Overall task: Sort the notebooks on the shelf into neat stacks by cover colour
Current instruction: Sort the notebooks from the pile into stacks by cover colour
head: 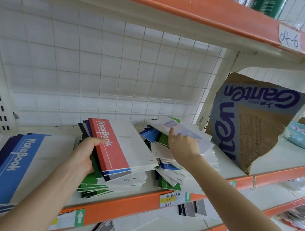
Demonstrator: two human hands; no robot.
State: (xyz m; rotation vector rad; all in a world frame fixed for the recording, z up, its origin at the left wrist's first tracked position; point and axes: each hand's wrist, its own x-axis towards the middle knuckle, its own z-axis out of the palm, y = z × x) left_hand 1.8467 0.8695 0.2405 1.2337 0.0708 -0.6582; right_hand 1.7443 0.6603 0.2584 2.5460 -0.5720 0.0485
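**Inspector:** Grip, left hand [84, 153]: fingers wrapped round the spine side of the mixed stack [135, 177], thumb laid on the red notebook [112, 145] that tops it. Grip, right hand [182, 146]: thumb over and fingers under the near edge of a pale notebook [185, 128] atop the right-hand heap [169, 168].

**Clerk:** Is that one lifted clear?

**Inspector:** Cannot tell. It sits tilted above the heap, at the back right of the shelf [131, 202].

**Clerk:** What counts as done?

**Inspector:** One item. The blue stack [9, 163] at the left end shows blue covers only, though its edges are fanned, not squared.

**Clerk:** And outstanding?

**Inspector:** Most of it, in my judgement. The mixed stack shows red, blue, grey and dark spines together, and it rests on green notebooks [94, 185] that splay out beneath. The right-hand heap is blue, green and white, jumbled at all angles. No separate red or green stack stands anywhere.

**Clerk:** Anything else to note?

**Inspector:** A torn cardboard sheet [253, 129] leans upright just right of the heap.
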